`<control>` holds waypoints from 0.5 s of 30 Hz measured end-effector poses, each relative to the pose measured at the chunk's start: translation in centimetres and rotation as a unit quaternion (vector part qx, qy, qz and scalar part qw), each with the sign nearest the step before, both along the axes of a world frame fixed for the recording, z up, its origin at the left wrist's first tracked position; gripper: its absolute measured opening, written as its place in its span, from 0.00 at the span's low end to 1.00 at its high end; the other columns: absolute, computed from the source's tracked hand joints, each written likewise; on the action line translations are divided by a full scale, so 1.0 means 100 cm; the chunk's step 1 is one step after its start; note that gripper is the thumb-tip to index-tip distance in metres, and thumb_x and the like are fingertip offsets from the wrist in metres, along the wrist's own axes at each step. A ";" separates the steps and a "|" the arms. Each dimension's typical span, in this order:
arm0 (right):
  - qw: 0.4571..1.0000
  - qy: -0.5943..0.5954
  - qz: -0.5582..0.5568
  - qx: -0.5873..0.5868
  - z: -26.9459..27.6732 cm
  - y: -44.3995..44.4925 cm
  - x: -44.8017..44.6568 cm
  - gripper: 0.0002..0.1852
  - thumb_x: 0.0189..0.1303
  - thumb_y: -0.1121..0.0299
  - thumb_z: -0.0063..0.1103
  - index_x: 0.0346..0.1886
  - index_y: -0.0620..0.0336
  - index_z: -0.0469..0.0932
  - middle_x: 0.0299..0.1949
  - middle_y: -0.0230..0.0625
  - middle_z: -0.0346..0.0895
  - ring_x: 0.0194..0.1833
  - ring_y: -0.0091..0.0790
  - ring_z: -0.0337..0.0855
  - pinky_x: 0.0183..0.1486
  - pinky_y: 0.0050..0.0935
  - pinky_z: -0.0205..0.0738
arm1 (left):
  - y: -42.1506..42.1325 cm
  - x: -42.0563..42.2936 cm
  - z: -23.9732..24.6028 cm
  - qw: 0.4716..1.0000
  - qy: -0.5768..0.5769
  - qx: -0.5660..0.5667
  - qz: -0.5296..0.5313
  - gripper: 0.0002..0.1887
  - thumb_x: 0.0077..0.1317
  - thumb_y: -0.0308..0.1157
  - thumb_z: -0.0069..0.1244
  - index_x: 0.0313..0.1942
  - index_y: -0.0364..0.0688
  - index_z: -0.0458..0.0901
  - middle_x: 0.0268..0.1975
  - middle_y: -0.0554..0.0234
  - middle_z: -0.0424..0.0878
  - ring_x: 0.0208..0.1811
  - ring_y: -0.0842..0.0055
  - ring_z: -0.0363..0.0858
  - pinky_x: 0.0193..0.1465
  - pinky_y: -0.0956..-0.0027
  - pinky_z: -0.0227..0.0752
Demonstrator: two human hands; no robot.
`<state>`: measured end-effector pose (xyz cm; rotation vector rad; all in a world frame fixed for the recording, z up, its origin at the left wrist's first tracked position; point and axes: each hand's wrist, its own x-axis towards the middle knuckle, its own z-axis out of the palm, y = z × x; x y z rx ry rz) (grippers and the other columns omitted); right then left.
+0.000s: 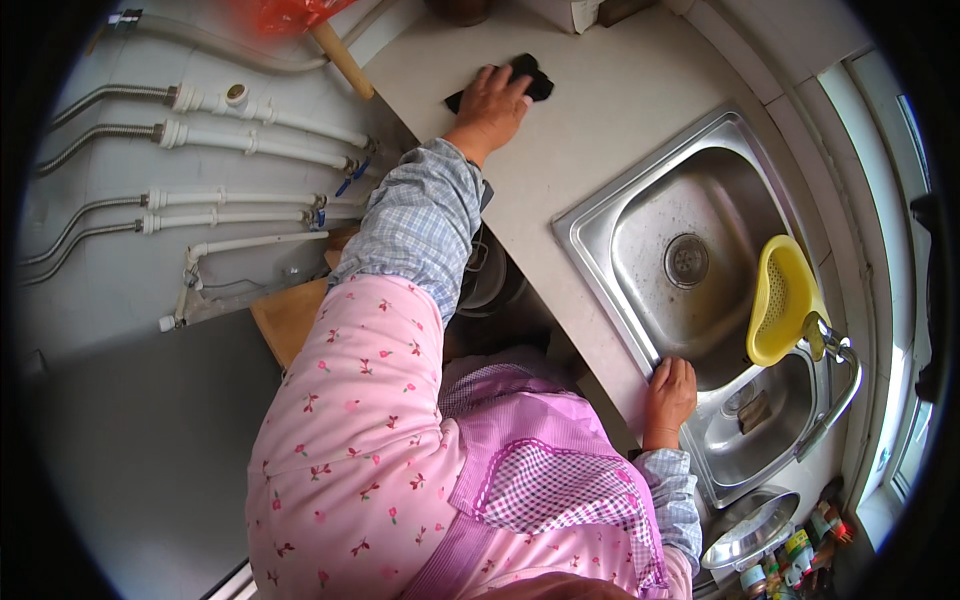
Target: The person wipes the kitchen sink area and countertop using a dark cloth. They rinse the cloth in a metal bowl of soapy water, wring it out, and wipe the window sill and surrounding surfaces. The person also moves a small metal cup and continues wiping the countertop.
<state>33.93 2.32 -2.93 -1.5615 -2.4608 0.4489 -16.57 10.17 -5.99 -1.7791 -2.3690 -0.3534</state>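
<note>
Over a crumpled black cloth (531, 78), my left hand (491, 106) presses down with its fingers spread across the fabric. The cloth lies on the pale countertop (517, 172), near the counter's left edge. My left arm is stretched far out, in a pink flowered sleeve with a checked cuff. My right hand (671, 396) rests with curled fingers on the front rim of the stainless steel double sink (600, 259), close to the divider between the bowls. Nothing shows in that hand, though its palm is hidden.
A yellow strainer basket (784, 304) hangs by the faucet (840, 405). A brown piece (754, 412) lies in the smaller bowl. A metal basin (750, 529) and several bottles (799, 547) stand at lower right. White pipes (255, 142) and a wooden handle (341, 60) are at left.
</note>
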 end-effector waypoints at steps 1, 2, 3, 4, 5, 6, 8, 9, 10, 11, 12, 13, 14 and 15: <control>1.000 -0.003 -0.001 -0.002 -0.001 0.000 0.001 0.09 0.67 0.67 0.52 0.31 0.60 0.77 0.33 0.43 0.77 0.38 0.49 0.77 0.41 0.45 0.72 | -0.007 0.013 0.004 0.999 -0.026 -0.024 -0.023 0.20 0.74 0.43 0.43 0.63 0.51 0.75 0.70 0.52 0.67 0.72 0.50 0.60 0.74 0.54 0.55; 1.000 -0.003 -0.003 -0.004 -0.003 0.000 0.002 0.09 0.67 0.67 0.51 0.31 0.60 0.77 0.32 0.43 0.77 0.38 0.49 0.77 0.41 0.45 0.72 | -0.019 0.029 0.008 0.999 -0.017 -0.022 -0.045 0.20 0.73 0.42 0.44 0.63 0.51 0.76 0.70 0.53 0.67 0.72 0.51 0.60 0.74 0.54 0.56; 1.000 -0.011 -0.005 -0.013 -0.004 -0.001 0.004 0.10 0.67 0.67 0.51 0.31 0.60 0.77 0.32 0.43 0.77 0.37 0.49 0.77 0.41 0.45 0.72 | -0.034 0.047 0.012 0.998 -0.013 -0.035 -0.056 0.20 0.72 0.40 0.46 0.62 0.51 0.76 0.69 0.54 0.68 0.72 0.51 0.59 0.74 0.54 0.57; 1.000 -0.002 0.002 -0.002 -0.005 -0.001 0.005 0.10 0.68 0.66 0.52 0.31 0.60 0.77 0.32 0.43 0.77 0.37 0.49 0.78 0.40 0.46 0.73 | -0.050 0.064 0.016 0.997 -0.020 -0.026 -0.072 0.20 0.71 0.39 0.48 0.62 0.51 0.77 0.69 0.54 0.68 0.72 0.52 0.60 0.74 0.54 0.57; 1.000 0.007 0.004 0.002 -0.005 -0.001 0.006 0.10 0.68 0.66 0.52 0.31 0.60 0.77 0.32 0.43 0.77 0.37 0.49 0.78 0.40 0.45 0.73 | -0.066 0.081 0.020 0.996 -0.029 -0.017 -0.085 0.20 0.70 0.37 0.50 0.61 0.51 0.77 0.68 0.55 0.69 0.72 0.53 0.60 0.73 0.53 0.58; 1.000 0.017 0.006 0.006 -0.006 -0.002 0.007 0.11 0.68 0.66 0.52 0.31 0.60 0.77 0.32 0.43 0.77 0.37 0.49 0.78 0.40 0.45 0.73 | -0.078 0.094 0.024 0.994 -0.040 -0.026 -0.096 0.20 0.69 0.37 0.51 0.60 0.51 0.78 0.68 0.55 0.69 0.72 0.53 0.60 0.73 0.53 0.58; 0.999 0.032 0.004 0.006 -0.007 -0.002 0.008 0.12 0.68 0.65 0.51 0.31 0.60 0.77 0.32 0.43 0.78 0.37 0.49 0.78 0.41 0.45 0.73 | -0.099 0.115 0.029 0.995 -0.047 -0.038 -0.081 0.19 0.69 0.36 0.50 0.60 0.51 0.78 0.68 0.55 0.69 0.72 0.53 0.60 0.73 0.53 0.58; 0.999 0.040 0.008 0.008 -0.007 -0.001 0.009 0.12 0.68 0.65 0.51 0.30 0.60 0.77 0.32 0.43 0.78 0.37 0.49 0.78 0.41 0.46 0.73 | -0.107 0.124 0.030 0.996 -0.044 -0.029 -0.074 0.19 0.69 0.35 0.50 0.60 0.50 0.78 0.67 0.54 0.70 0.71 0.52 0.60 0.73 0.53 0.58; 0.999 0.049 0.013 0.011 -0.008 0.000 0.009 0.12 0.69 0.65 0.51 0.30 0.60 0.77 0.31 0.43 0.78 0.37 0.49 0.79 0.40 0.46 0.73 | -0.113 0.133 0.030 0.997 -0.052 -0.029 -0.053 0.19 0.69 0.35 0.50 0.60 0.48 0.78 0.67 0.53 0.70 0.71 0.52 0.61 0.73 0.53 0.57; 0.998 0.051 0.017 0.012 -0.008 0.001 0.010 0.13 0.69 0.64 0.50 0.30 0.61 0.77 0.31 0.43 0.78 0.37 0.50 0.79 0.40 0.46 0.73 | -0.118 0.143 0.029 0.998 -0.057 -0.021 -0.032 0.19 0.69 0.35 0.49 0.60 0.47 0.78 0.67 0.52 0.70 0.71 0.51 0.61 0.73 0.53 0.57; 0.998 0.053 0.014 -0.023 -0.008 0.002 0.012 0.11 0.69 0.65 0.51 0.34 0.61 0.78 0.34 0.45 0.79 0.39 0.51 0.79 0.43 0.45 0.74 | -0.122 0.154 0.026 0.998 -0.063 -0.013 -0.009 0.20 0.69 0.35 0.49 0.60 0.46 0.78 0.67 0.51 0.70 0.70 0.51 0.62 0.73 0.53 0.57; 0.995 0.094 0.030 -0.018 -0.007 0.002 0.014 0.10 0.68 0.66 0.52 0.36 0.61 0.79 0.35 0.45 0.79 0.41 0.51 0.79 0.45 0.45 0.74 | -0.126 0.165 0.023 0.998 -0.064 0.014 0.013 0.20 0.68 0.34 0.49 0.59 0.43 0.77 0.67 0.49 0.70 0.70 0.50 0.62 0.73 0.53 0.57; 0.991 0.123 0.041 -0.024 -0.007 0.003 0.018 0.09 0.68 0.67 0.52 0.37 0.61 0.79 0.37 0.45 0.79 0.42 0.51 0.79 0.46 0.45 0.74 | -0.129 0.178 0.020 0.996 -0.067 0.038 0.038 0.20 0.68 0.34 0.50 0.59 0.41 0.77 0.66 0.48 0.70 0.70 0.49 0.62 0.73 0.53 0.57; 0.987 0.152 0.055 -0.028 -0.006 0.003 0.022 0.08 0.68 0.67 0.53 0.39 0.61 0.79 0.39 0.46 0.80 0.43 0.52 0.79 0.48 0.44 0.74 | -0.133 0.192 0.016 0.994 -0.075 0.049 0.065 0.20 0.68 0.34 0.50 0.59 0.39 0.77 0.66 0.46 0.70 0.69 0.49 0.63 0.73 0.53 0.57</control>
